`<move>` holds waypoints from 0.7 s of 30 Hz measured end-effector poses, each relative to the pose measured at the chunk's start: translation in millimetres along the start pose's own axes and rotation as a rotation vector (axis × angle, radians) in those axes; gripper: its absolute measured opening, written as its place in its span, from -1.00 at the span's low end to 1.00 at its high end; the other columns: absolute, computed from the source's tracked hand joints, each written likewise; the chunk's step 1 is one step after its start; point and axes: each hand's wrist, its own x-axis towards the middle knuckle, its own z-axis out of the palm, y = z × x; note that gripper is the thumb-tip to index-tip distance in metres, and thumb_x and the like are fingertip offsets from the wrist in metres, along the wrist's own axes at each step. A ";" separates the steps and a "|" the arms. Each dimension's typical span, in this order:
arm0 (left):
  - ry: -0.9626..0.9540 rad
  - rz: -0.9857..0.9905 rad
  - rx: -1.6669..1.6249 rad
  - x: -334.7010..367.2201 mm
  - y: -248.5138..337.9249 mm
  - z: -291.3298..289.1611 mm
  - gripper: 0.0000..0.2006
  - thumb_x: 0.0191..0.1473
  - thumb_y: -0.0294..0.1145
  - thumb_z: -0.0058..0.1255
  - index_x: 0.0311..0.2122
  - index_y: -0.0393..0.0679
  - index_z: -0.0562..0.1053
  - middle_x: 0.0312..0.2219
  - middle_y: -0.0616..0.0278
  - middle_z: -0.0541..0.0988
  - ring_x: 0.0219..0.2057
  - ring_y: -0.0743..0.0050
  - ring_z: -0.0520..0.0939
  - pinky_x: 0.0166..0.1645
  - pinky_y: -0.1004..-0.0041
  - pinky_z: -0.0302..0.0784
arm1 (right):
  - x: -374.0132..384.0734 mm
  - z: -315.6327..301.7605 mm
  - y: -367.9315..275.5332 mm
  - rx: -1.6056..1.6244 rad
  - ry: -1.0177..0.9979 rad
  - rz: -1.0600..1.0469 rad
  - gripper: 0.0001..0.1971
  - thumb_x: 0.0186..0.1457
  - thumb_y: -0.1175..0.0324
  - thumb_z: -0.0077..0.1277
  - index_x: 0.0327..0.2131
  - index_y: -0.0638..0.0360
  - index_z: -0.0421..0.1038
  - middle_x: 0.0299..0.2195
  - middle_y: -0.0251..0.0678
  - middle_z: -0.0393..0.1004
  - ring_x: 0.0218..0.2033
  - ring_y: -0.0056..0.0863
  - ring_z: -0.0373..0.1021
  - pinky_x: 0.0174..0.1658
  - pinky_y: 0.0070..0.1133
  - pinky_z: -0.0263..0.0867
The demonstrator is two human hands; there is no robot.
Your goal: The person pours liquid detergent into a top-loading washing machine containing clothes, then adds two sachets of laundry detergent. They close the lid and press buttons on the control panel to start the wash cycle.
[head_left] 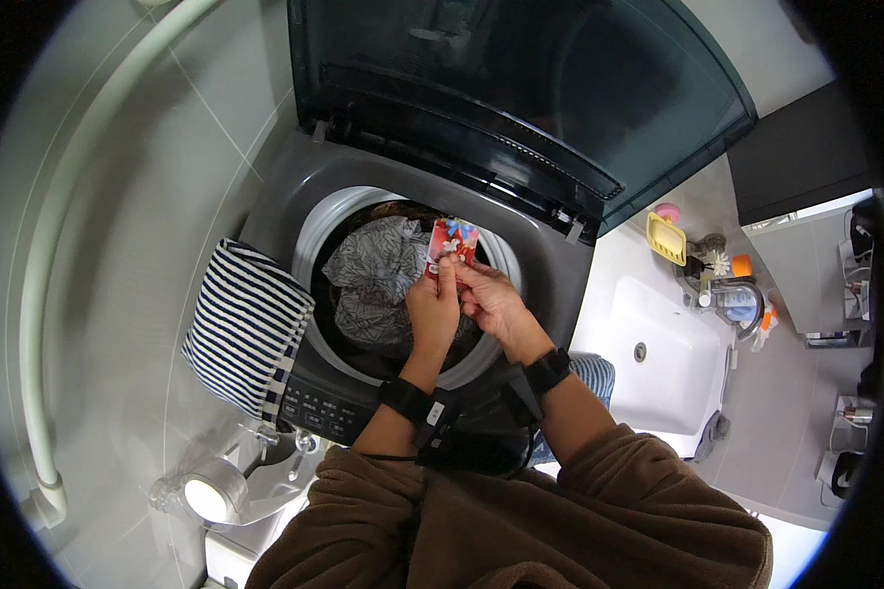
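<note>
My left hand [432, 309] and my right hand [496, 299] meet over the open drum of a dark grey top-loading washing machine [553, 285]. Between their fingertips they pinch a small flat red packet [452, 239] with a white and blue picture on it. Both thumbs lie near its lower edge. Beneath the hands, a crumpled grey patterned cloth [371, 257] lies in the drum, with darker fabric around it. My wrists wear black bands.
The machine's dark lid [521, 88] stands raised at the back. A striped towel [248, 329] hangs over its left side, beside the control panel [319, 410]. To the right is a white sink [653, 378] with a yellow soap dish [667, 239]. A white pipe [39, 294] runs along the left wall.
</note>
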 end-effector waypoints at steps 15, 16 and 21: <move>-0.047 0.094 0.029 0.7 -19.1 4.0 -0.59 0.20 -0.23 -0.13 -0.62 -0.30 0.35 -0.81 0.28 0.34 -0.81 0.53 0.34 -0.69 0.44 0.23 | 51.0 -16.1 -7.2 -0.096 0.100 -0.053 -0.75 0.00 0.40 0.17 -0.27 0.37 0.44 -0.54 -0.28 0.50 -0.80 -0.66 0.14 -0.73 -0.70 0.07; -0.056 0.091 0.043 -0.4 -18.0 3.3 -0.59 0.20 -0.23 -0.13 -0.62 -0.30 0.35 -0.81 0.27 0.35 -0.81 0.53 0.34 -0.69 0.43 0.23 | 53.4 -15.4 -7.0 -0.100 0.107 -0.058 -0.76 0.00 0.40 0.16 -0.28 0.36 0.45 -0.54 -0.28 0.50 -0.80 -0.66 0.14 -0.73 -0.70 0.06; -0.024 0.176 0.116 -3.7 -13.9 0.1 -0.57 0.20 -0.18 -0.13 -0.63 -0.28 0.36 -0.79 0.27 0.37 -0.77 0.52 0.36 -0.63 0.41 0.23 | 47.0 -11.9 -6.2 -0.182 0.167 -0.092 -0.76 -0.01 0.33 0.16 -0.29 0.30 0.48 -0.58 -0.34 0.47 -0.80 -0.65 0.11 -0.74 -0.65 -0.05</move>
